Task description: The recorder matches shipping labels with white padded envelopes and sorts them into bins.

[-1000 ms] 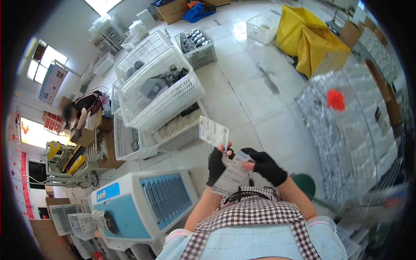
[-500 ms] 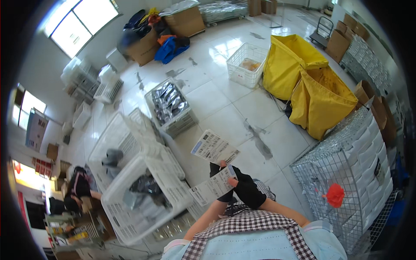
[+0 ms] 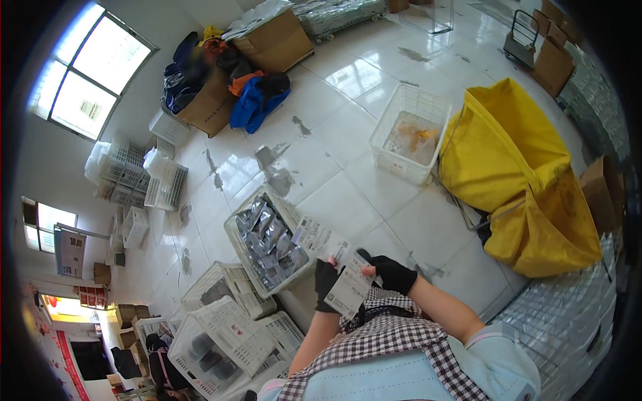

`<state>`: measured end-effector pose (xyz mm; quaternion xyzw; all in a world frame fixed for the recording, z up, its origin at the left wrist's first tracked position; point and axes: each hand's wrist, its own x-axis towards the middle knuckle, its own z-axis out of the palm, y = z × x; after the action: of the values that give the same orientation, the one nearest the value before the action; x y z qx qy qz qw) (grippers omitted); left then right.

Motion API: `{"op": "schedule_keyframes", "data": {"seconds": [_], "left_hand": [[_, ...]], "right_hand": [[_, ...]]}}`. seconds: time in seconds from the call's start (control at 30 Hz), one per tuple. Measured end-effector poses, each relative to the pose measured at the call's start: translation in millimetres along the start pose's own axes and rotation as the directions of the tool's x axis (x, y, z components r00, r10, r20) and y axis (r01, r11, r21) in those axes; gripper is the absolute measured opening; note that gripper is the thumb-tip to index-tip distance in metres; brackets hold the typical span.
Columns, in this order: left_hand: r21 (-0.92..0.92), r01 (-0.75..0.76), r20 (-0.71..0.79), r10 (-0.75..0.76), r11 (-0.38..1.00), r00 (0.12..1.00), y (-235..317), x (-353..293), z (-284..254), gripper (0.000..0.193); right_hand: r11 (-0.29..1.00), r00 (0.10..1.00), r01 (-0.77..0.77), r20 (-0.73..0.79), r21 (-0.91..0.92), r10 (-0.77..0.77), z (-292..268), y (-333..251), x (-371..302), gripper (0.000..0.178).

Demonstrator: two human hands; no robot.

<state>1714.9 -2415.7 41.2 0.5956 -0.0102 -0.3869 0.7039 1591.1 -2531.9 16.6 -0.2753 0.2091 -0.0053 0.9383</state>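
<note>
Holding 2 paper slips at lower centre: left hand pinches the stack, right hand grips its edge. Risk: gloved fingers slipping, dropping slips into white basket below-left.

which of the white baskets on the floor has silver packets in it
The white basket just ahead of the left hand, heaped with silver-grey packets. The basket by the yellow bag holds only orange scraps; those lower left hold dark items.

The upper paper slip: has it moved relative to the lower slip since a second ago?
Cannot tell. The camera swung, so the floor is no reference. The upper slip sits above the lower slip, both hands gripping, as before.
</note>
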Motion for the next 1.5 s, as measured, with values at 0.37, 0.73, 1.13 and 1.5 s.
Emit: {"op": "schedule_keyframes", "data": {"seconds": [0.37,0.73,1.13,1.5], "left_hand": [[0.314,-0.06,0.007,0.061,0.948,0.998,188.2,296.3,12.2,0.033],[0.476,0.011,0.276,-0.161,0.88,0.948,289.6,590.0,221.1,0.029],[0.225,-0.297,0.407,0.188,0.928,0.894,343.6,816.6,456.9,0.058],[0.536,-0.401,0.803,-0.302,0.743,0.513,353.3,960.1,706.1,0.021]], "right_hand": [[0.912,0.362,0.409,-0.915,-0.017,-0.18,-315.3,-225.4,232.9,0.025],[0.735,0.506,0.606,-0.86,0.303,-0.063,-328.5,-353.6,291.6,0.038],[0.896,0.726,0.26,-0.539,-0.359,-0.427,-231.4,-787.2,428.5,0.028],[0.863,0.661,0.254,-0.572,-0.437,-0.485,-311.8,-1027.6,448.4,0.025]]}}
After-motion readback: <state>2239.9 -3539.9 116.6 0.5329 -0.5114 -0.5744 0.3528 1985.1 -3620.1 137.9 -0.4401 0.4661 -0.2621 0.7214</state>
